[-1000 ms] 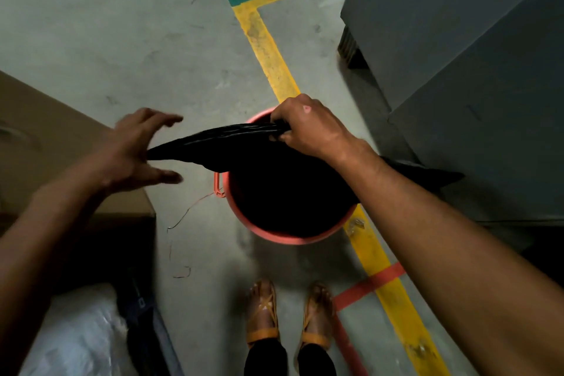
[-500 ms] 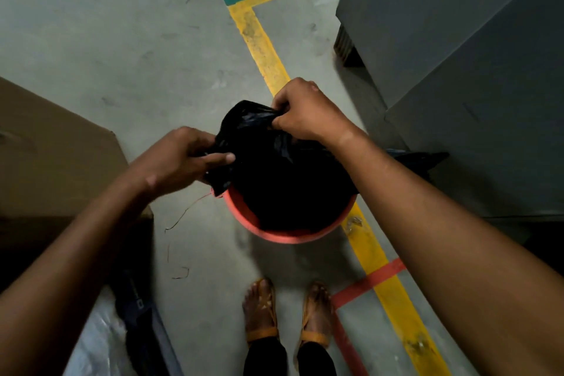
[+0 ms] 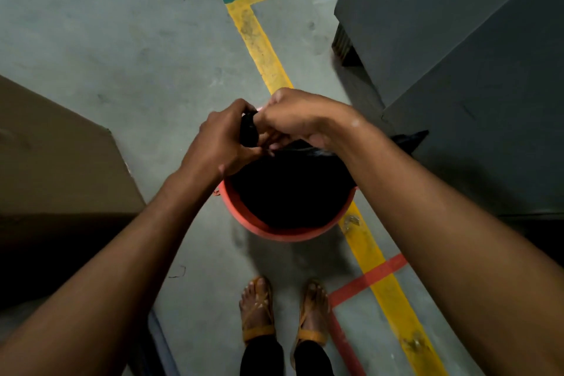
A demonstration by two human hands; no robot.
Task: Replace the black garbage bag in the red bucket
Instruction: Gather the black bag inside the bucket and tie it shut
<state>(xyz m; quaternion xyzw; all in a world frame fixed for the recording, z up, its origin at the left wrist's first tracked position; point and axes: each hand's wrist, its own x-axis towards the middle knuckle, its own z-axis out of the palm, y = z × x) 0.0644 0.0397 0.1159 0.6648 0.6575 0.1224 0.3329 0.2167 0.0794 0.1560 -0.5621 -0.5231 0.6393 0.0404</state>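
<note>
The bag (image 3: 293, 189) sits in the bucket (image 3: 283, 230) on the floor (image 3: 122, 40), its body filling the opening and its mouth gathered up into a neck at the far-left rim. That neck runs upward into both hands, which meet directly above it. The left hand (image 3: 221, 143) grips the bunched plastic with curled fingers; the right hand (image 3: 293, 119), just beside and touching it, pinches the same bunch. Both arms reach forward over the bucket, equally near.
</note>
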